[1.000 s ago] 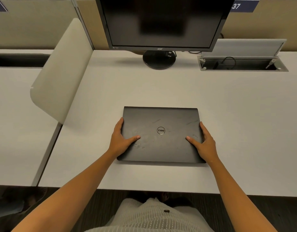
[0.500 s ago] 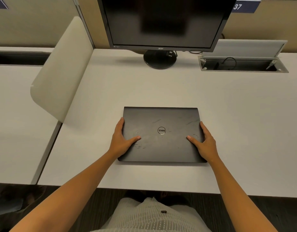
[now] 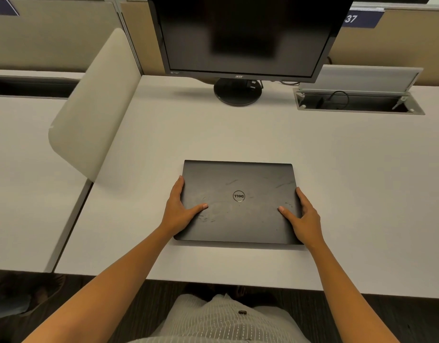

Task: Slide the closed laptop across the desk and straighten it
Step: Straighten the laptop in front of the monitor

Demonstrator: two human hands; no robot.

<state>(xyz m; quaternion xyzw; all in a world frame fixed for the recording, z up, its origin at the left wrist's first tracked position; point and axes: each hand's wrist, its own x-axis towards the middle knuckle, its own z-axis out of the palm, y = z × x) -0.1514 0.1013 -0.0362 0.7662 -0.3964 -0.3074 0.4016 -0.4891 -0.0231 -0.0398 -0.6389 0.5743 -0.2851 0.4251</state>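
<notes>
A closed black laptop with a round logo lies flat on the white desk, in the middle near the front edge, its sides roughly parallel to that edge. My left hand grips its left edge, fingers along the side and thumb lying on the lid. At the laptop's right edge, my right hand holds it the same way, thumb on the lid. Both forearms reach in from the bottom of the view.
A dark monitor on a round stand sits at the back of the desk. An open cable box with a raised lid is at the back right. A curved beige divider stands on the left, beside a neighbouring desk.
The laptop and both hands have kept nearly the same place and grip; only the view shifts slightly.
</notes>
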